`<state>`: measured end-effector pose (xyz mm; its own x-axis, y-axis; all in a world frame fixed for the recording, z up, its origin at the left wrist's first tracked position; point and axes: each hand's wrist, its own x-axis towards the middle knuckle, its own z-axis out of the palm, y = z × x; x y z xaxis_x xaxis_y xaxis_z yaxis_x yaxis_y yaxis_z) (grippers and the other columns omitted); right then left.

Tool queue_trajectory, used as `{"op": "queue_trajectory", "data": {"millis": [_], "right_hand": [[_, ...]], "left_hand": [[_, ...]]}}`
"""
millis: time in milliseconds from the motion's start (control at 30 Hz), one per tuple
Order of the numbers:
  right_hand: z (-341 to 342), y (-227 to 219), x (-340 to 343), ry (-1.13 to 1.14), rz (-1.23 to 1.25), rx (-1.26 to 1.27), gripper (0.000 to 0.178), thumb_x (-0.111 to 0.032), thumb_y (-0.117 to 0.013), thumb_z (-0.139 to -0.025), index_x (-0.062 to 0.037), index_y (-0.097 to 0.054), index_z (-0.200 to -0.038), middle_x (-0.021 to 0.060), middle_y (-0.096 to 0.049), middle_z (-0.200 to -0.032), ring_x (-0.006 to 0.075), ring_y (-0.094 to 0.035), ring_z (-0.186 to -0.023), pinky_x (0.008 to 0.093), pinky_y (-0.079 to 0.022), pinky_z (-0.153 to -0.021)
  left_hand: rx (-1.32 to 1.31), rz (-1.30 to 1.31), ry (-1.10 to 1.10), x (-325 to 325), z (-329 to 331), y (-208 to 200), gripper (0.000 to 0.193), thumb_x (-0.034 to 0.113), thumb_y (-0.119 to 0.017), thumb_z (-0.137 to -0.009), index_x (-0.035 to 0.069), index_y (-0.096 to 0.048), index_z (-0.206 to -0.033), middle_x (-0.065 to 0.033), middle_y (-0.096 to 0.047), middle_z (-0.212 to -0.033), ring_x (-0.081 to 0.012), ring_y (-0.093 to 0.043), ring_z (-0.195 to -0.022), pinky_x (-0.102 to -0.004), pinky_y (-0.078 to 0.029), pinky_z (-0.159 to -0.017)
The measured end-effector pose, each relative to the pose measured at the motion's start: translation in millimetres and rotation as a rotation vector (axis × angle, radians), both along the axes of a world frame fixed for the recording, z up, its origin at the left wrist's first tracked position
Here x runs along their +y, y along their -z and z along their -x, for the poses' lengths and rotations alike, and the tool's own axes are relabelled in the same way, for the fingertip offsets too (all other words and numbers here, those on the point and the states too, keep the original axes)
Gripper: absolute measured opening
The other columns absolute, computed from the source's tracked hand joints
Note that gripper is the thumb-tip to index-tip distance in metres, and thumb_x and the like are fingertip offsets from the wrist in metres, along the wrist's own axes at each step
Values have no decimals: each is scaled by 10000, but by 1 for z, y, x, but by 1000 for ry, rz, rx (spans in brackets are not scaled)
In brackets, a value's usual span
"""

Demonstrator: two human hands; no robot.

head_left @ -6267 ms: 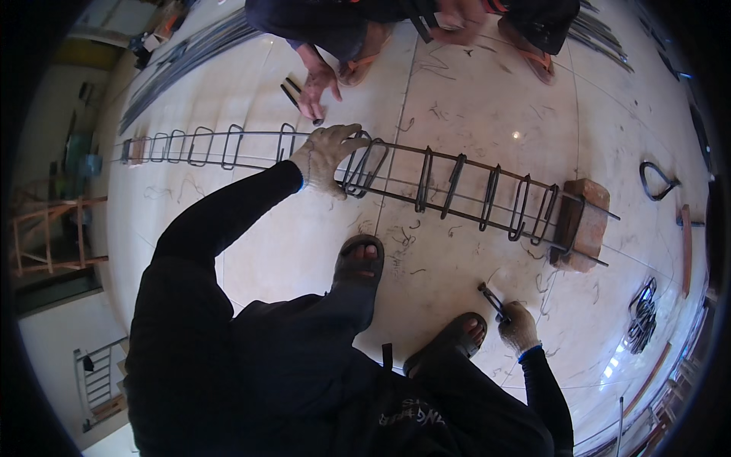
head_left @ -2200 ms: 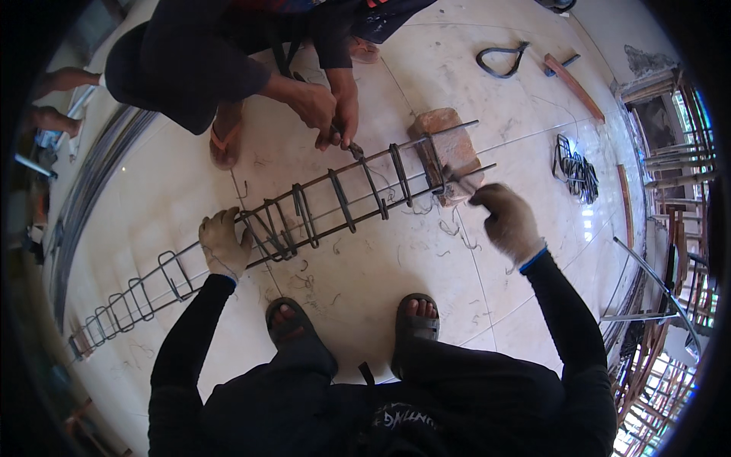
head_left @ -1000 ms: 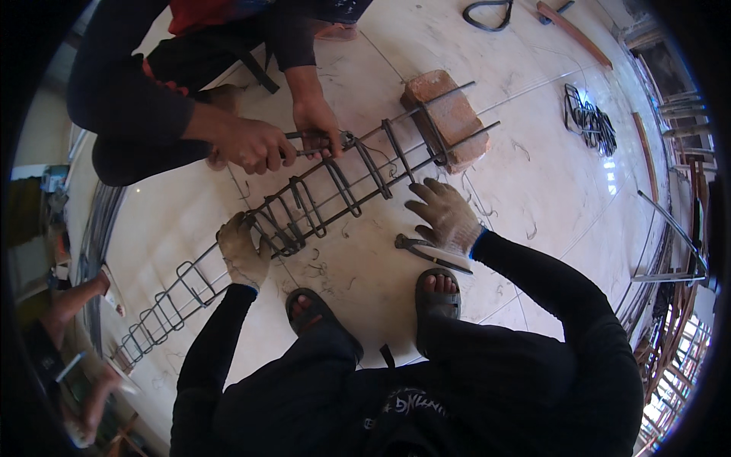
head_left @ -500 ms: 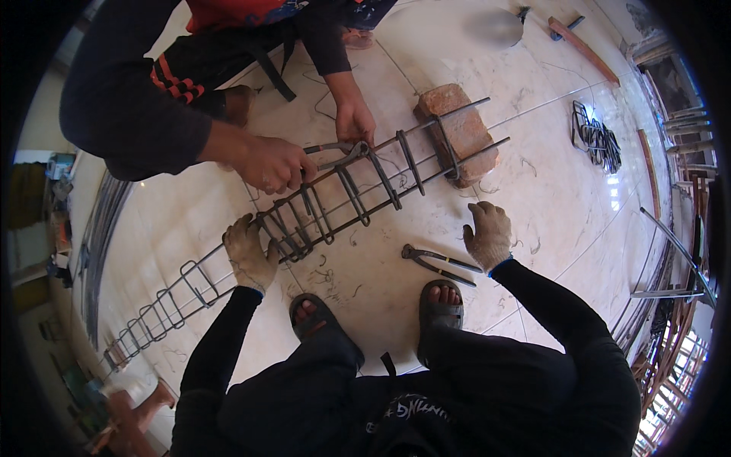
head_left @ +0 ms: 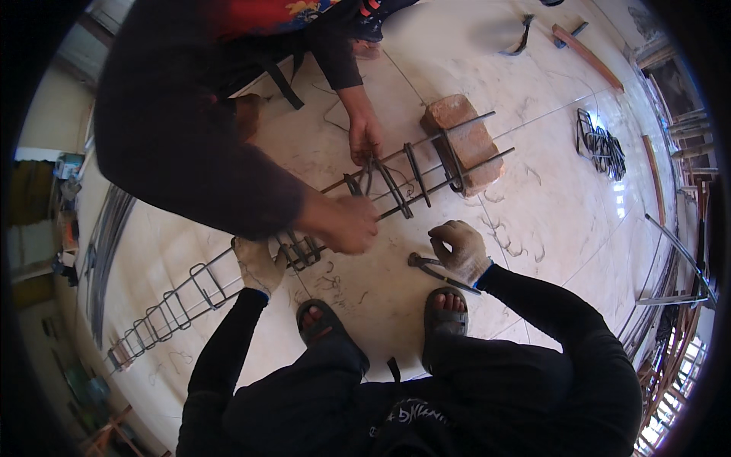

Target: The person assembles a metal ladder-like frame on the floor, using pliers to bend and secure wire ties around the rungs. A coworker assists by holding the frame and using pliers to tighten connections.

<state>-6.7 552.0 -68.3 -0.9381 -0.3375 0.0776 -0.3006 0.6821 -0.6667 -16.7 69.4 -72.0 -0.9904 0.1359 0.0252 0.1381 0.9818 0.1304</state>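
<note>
A long cage of steel rebar with square stirrups (head_left: 199, 282) runs diagonally from lower left to upper right. My left hand (head_left: 259, 268), in a pale work glove, grips its side bar; a co-worker's sleeve partly covers the fingertips. My right hand (head_left: 463, 250), also gloved, is over the handles of pincers (head_left: 426, 263) on the floor. Its thumb and fingers curve toward each other around a small gap, with nothing visible between. Across the cage, the co-worker's hands (head_left: 352, 225) work at a stirrup; their tool is mostly hidden.
A brick block (head_left: 462, 137) supports the cage's right end. Loose stirrups (head_left: 601, 145) lie in a pile at right, with a wooden strip (head_left: 586, 55) farther back. Long bars (head_left: 106, 244) lie at left. Wire scraps litter the tiles by my sandalled feet.
My right hand has moved left over the pincers, its fingers curling in. The co-worker has leaned in, their arm swinging right and down across the cage. My left hand stays on the cage.
</note>
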Motion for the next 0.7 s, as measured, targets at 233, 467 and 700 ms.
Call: {"op": "queue_trajectory", "data": {"millis": [233, 467, 700], "right_hand": [[61, -45, -3, -21, -115, 368, 556, -150, -888, -730, -46, -730, -1253, 191, -686, -1288, 432, -650, -1204, 546, -536, -1033], [80, -43, -9, -102, -424, 192, 857, -329, -926, -747, -39, -600, -1484, 193, -610, -1425, 428, -510, -1417, 603, -333, -1281], [90, -41, -4, -143, -271, 154, 674, -295, -920, -739, -57, -680, -1322, 148, -674, -1195, 405, -610, -1184, 573, -442, -1115]], "left_hand": [[-119, 200, -69, 12, 5, -10, 951, 328, -883, -793, -11, -479, -1583, -221, -497, -1569, -457, -429, -1493, -603, -306, -1281], [-211, 120, -94, 10, 18, -11, 933, 363, -910, -765, 34, -544, -1557, -195, -467, -1591, -465, -401, -1498, -617, -311, -1263], [-187, 89, -127, 17, 21, -14, 779, 369, -889, -813, 116, -628, -1502, -203, -469, -1589, -460, -408, -1486, -617, -320, -1249]]}}
